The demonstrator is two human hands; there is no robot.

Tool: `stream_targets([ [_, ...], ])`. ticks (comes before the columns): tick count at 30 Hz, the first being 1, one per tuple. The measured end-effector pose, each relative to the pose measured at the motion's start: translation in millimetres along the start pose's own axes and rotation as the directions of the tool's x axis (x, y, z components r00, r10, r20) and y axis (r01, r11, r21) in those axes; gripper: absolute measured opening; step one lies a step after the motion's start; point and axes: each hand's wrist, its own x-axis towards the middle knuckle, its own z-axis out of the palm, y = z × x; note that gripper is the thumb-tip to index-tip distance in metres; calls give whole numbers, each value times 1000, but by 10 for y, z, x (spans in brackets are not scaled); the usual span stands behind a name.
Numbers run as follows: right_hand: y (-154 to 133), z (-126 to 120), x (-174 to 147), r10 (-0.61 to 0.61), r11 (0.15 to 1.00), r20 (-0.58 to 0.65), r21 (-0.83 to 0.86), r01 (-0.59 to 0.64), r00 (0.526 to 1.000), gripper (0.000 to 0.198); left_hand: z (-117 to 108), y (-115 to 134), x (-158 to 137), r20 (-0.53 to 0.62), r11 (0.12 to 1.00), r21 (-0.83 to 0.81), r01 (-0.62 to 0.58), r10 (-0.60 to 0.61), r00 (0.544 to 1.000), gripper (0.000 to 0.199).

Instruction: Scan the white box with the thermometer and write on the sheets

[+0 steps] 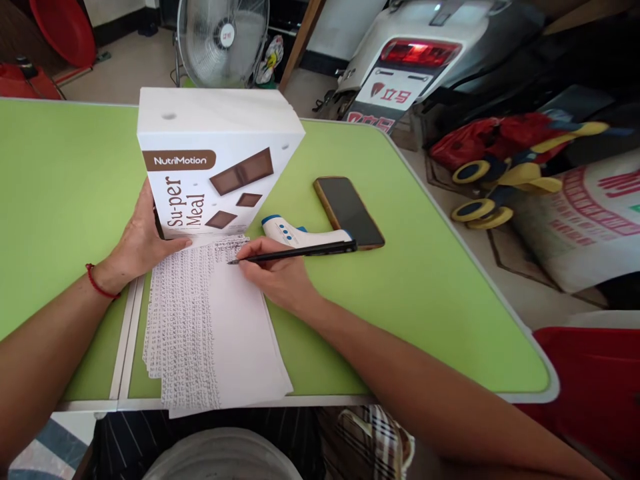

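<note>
My left hand [131,241] grips the lower left edge of a white NutriMotion box [230,200], its fingers behind and its thumb along the bottom front. The box stands upright on the table at the top of a stack of paper sheets [240,333]. Dense handwriting fills the left part of the top sheet, while its right part is blank. Between the fingers of my right hand [283,277] is a black pen [315,249], its tip at the paper near the upper written lines. A white and blue forehead thermometer [295,233] lies just beyond that hand.
A smartphone [353,213] lies on the green folding table [430,300] to the right. Beyond the table stand a fan [225,40] and a white scooter [370,93]. A red chair [590,367] is at the right, and a grey rounded object [220,457] sits below the front edge.
</note>
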Motion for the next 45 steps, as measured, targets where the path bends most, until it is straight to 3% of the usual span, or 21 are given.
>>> stream_targets([
  [8,112,47,4,-139,988,-81,-77,132,987,5,2,0,2,2,1000,2,12,-12,1000,84],
  [26,138,38,6,-135,985,-9,-111,133,991,6,9,3,0,3,1000,9,0,0,1000,89],
  [31,132,44,8,-130,985,-64,-120,122,989,6,9,2,2,1,1000,-7,1,-1,1000,83],
  [38,140,37,13,-179,978,-14,-112,176,984,7,4,-2,4,3,1000,11,-13,13,1000,82],
  [45,169,37,18,-223,970,-40,-103,218,974,7,6,16,15,5,999,33,-41,41,999,81],
])
